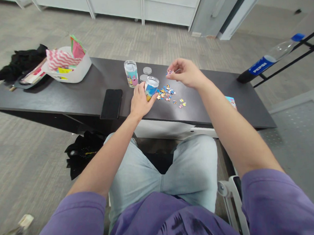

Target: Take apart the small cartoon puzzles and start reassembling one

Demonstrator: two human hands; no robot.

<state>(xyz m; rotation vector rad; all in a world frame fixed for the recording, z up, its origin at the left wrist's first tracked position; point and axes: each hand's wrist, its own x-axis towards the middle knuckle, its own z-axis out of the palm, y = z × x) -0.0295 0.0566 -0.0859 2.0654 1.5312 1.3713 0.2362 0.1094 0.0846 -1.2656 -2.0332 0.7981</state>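
Observation:
My left hand (141, 100) is wrapped round a small clear jar (151, 87) with a blue and yellow picture on it, tilted toward the puzzle pieces. Pinched in the fingertips of my right hand (184, 72) is a pinkish jigsaw puzzle piece (169, 73), held above the table. Below and between the hands lies a loose pile of jigsaw pieces (166, 92), with several more (182, 103) apart at the right. A second clear jar (131, 73) with a cartoon print stands upright behind my left hand. Two round metal lids (147, 70) lie beside it.
The dark table (85, 95) also carries a black phone (111, 104), a white basket (85, 70) with cloth and packets, and a black cloth heap (21, 62). At the right stand a Pepsi bottle (263, 64) and a colourful card (231, 102), partly behind my forearm.

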